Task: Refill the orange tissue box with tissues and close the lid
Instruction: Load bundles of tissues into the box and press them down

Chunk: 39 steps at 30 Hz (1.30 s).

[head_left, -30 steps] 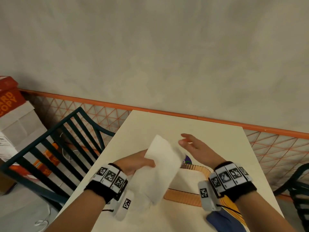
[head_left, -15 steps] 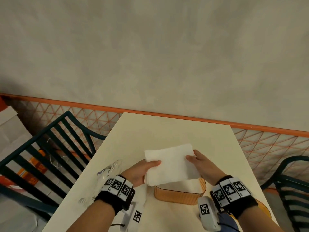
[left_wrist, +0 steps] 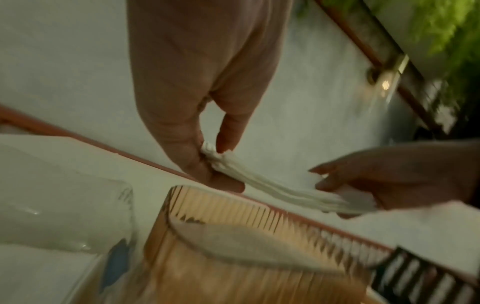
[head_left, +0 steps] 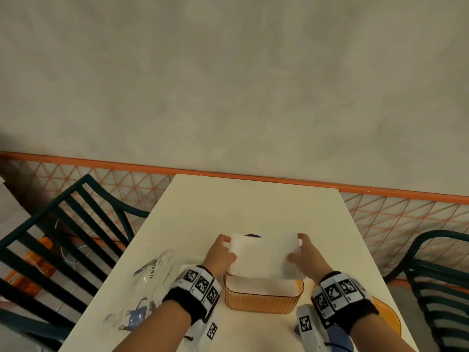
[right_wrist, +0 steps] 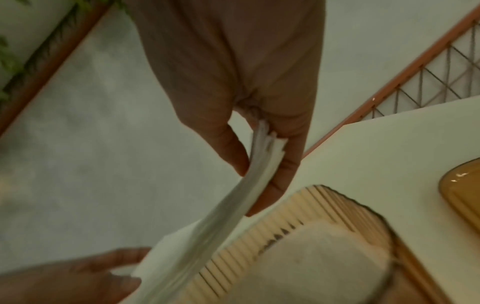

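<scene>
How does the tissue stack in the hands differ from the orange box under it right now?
The tissue stack is white and soft, sagging between the left hand and right hand; the orange box is ribbed and rigid. The stack is held in the air, pinched at both ends; the box stands on the table. The box is open-topped. Both are roughly rectangular and run the same way.

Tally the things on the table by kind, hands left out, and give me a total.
Tissue stack, held over the box by both hands: 1
Orange tissue box, open: 1
Orange lid, lying at the right of the box: 1
Clear plastic wrapper, at the left of the box: 1
Total: 4
</scene>
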### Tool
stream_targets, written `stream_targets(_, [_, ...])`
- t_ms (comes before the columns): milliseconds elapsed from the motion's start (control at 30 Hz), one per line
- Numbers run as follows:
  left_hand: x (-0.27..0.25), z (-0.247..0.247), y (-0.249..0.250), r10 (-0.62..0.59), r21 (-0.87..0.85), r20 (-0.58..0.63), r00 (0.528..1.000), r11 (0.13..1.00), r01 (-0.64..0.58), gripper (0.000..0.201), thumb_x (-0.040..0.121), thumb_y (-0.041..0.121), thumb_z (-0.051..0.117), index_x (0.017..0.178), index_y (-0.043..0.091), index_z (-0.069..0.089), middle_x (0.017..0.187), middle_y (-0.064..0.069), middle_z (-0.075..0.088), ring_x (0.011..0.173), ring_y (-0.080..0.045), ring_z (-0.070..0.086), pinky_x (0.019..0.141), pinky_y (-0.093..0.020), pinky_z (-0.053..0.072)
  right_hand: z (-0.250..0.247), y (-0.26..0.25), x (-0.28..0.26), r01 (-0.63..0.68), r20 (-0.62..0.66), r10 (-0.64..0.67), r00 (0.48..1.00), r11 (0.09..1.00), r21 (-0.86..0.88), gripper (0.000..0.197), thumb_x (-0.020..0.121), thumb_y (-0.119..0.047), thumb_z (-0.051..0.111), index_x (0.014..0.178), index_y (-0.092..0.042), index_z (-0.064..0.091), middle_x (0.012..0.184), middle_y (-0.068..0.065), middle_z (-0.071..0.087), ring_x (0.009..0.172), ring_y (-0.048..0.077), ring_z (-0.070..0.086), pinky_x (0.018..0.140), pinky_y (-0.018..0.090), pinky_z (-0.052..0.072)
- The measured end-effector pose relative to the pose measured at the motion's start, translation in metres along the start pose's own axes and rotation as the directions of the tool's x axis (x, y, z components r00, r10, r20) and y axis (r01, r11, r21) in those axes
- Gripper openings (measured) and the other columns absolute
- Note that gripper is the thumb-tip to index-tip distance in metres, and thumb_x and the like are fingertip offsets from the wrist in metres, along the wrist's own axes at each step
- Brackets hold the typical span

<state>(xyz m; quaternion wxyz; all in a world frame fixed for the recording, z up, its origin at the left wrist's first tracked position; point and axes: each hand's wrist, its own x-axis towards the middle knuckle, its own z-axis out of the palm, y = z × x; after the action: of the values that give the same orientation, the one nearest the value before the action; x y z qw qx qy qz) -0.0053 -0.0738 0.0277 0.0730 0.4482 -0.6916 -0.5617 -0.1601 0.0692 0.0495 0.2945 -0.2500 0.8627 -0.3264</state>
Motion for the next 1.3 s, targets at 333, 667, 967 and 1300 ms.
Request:
stream_targets(333, [0.001,0.024,-0.011,0.054,0.563,0.006,0.999,0.825,-0.047,0.077,0.089,-0.005,0.037,0.151,0.021,-0.001,0.113,-0.013,0.060,0.084,-0.020,0.053,0.074,-0.029,0.047,0.033,0.021,0.005,-0.034,0.113,0.061,0.992,0.973,-0.228,0.089,0.086,-0.004,0.053,0.148,-0.012,-0.011,0.133,0.019,0.050,0.119,0.031,0.053,0.093,0.030,0.044])
stream_targets(667, [-0.004,0.025,-0.002,0.163,0.873,0.365,0.917,0.283,-0.398,0.064,0.088,-0.002,0.049,0.142,0.029,0.035,0.154,-0.003,0.019,0.138,-0.025,0.028,0.107,-0.044,0.029,0.021,0.015,0.008,0.409,0.158,-0.412,0.898,0.643,-0.648,0.058,0.087,-0.014,0.060,0.139,-0.026,0.036,0.136,0.003,0.039,0.122,0.021,0.044,0.100,0.033,0.043])
stream_targets(967, [0.021,0.018,-0.018,-0.048,0.893,0.427,0.903,0.180,-0.412,0.076,0.088,0.021,0.062,0.145,0.045,0.019,0.151,-0.002,0.025,0.138,-0.027,0.033,0.108,-0.057,0.021,0.023,0.030,0.024,0.424,0.475,-0.089,0.875,0.613,-0.666,0.068,0.086,-0.018,0.062,0.140,-0.043,0.030,0.151,-0.003,0.028,0.142,0.023,0.022,0.114,0.058,-0.001])
stream_targets(1300, [0.024,0.023,-0.028,-0.052,0.866,0.414,0.909,0.332,-0.375,0.065,0.092,0.021,0.056,0.146,0.040,0.024,0.153,-0.004,0.025,0.137,-0.034,0.032,0.109,-0.049,0.021,0.033,0.034,0.026,0.448,0.487,-0.088,0.869,0.556,-0.700,0.071,0.086,-0.017,0.062,0.142,-0.039,0.027,0.146,0.003,0.033,0.136,0.028,0.031,0.114,0.057,0.005])
